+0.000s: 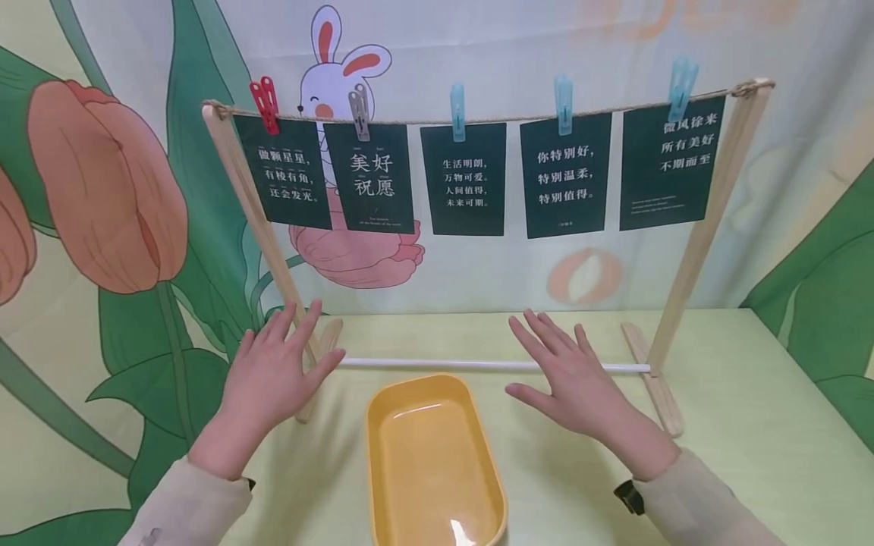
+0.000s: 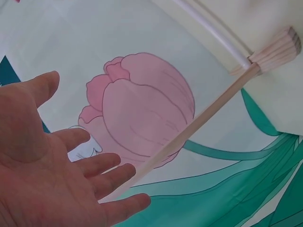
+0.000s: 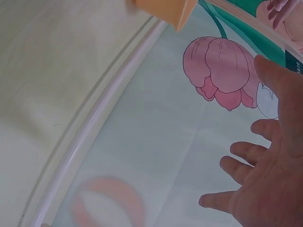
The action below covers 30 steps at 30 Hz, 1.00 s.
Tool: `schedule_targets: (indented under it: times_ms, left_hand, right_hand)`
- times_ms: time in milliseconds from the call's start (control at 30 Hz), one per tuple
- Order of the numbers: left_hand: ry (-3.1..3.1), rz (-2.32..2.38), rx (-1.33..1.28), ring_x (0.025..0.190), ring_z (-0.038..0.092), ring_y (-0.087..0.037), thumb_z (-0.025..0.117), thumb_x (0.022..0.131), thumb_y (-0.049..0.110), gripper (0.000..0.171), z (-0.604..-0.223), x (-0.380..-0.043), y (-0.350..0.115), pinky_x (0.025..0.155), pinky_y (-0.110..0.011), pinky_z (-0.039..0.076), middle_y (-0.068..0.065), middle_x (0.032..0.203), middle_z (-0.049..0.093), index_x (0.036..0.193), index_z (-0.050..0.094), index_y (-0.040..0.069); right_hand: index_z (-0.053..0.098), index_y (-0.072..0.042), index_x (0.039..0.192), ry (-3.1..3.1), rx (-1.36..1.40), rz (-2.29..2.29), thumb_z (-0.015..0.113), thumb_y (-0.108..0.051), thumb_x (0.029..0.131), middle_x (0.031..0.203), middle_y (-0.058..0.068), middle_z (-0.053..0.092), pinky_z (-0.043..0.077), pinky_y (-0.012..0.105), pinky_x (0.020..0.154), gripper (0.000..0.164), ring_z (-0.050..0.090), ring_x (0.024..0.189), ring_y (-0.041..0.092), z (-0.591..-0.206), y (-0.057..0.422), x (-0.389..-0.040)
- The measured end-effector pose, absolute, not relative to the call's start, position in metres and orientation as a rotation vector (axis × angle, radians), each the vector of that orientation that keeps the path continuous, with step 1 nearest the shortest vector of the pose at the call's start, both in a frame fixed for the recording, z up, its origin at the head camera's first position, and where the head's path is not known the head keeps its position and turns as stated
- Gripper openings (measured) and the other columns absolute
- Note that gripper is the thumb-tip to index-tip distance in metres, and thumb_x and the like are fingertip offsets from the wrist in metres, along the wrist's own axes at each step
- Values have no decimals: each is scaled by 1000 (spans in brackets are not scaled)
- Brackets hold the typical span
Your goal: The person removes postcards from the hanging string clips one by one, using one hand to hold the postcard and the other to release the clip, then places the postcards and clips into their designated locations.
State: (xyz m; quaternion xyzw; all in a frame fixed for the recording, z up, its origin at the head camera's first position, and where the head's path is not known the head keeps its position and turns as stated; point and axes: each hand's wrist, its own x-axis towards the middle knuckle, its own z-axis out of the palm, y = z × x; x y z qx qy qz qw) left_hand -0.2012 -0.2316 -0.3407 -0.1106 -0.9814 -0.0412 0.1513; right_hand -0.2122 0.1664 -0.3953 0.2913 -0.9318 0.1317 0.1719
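Your left hand and right hand spread wide, empty; those 5 cards look light, bendy: best held by edges!

Looks like a decorated tabletop corner, dressed up like a little display set! Backed, right behind the pale table, by a creased printed cloth, blooming with big cartoon tulips and a rabbit. Fitted out, too, with a wooden frame and, strung across it, a row of dark lettered cards hung from coloured pegs. Could be inside a home, a studio or a shop: impossible to tell from so close in.
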Motion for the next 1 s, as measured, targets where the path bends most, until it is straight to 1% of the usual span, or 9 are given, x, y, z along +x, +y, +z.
schedule_targets:
  times_ms: [167, 300, 500, 633, 867, 1000]
  left_hand:
    - [-2802, -112, -333, 129, 27, -40, 42, 92, 63, 74, -331, -204, -232, 98, -63, 19, -19, 146, 21, 148, 12, 25]
    - [-2794, -109, -346, 128, 29, -40, 41, 92, 64, 74, -326, -206, -231, 99, -63, 20, -19, 146, 21, 148, 10, 26]
    - [-2778, -113, -356, 128, 29, -39, 42, 92, 63, 74, -318, -209, -231, 98, -62, 22, -19, 146, 22, 148, 11, 26]
    - [-2782, -117, -342, 130, 27, -39, 42, 92, 64, 75, -311, -211, -230, 98, -63, 21, -19, 146, 21, 148, 10, 26]
    - [-2808, -126, -316, 131, 23, -39, 42, 91, 66, 76, -302, -211, -227, 100, -62, 16, -18, 147, 19, 147, 3, 31]
    - [-2811, -128, -315, 132, 23, -39, 44, 91, 64, 77, -299, -212, -226, 100, -62, 16, -18, 147, 19, 147, 4, 30]
  right_hand:
    - [12, -26, 148, -2637, 852, 387, 59, -58, 86, 152, 0, 10, 10, 61, 103, 84, 12, 138, 23, -391, 160, -214]
    - [12, -26, 148, -2623, 869, 405, 59, -58, 87, 152, 0, 11, 10, 61, 102, 83, 13, 138, 23, -388, 154, -216]
    - [13, -26, 148, -2601, 886, 423, 59, -58, 86, 151, 1, 13, 11, 62, 102, 83, 13, 138, 24, -386, 147, -218]
    - [13, -26, 148, -2587, 900, 431, 59, -57, 87, 151, 1, 13, 12, 63, 101, 82, 14, 137, 24, -385, 144, -219]
    - [12, -26, 148, -2579, 913, 433, 59, -57, 87, 151, 0, 13, 13, 63, 101, 82, 15, 137, 24, -381, 137, -220]
    - [12, -27, 148, -2586, 915, 438, 58, -58, 87, 152, -1, 11, 12, 62, 101, 82, 13, 138, 24, -380, 134, -221]
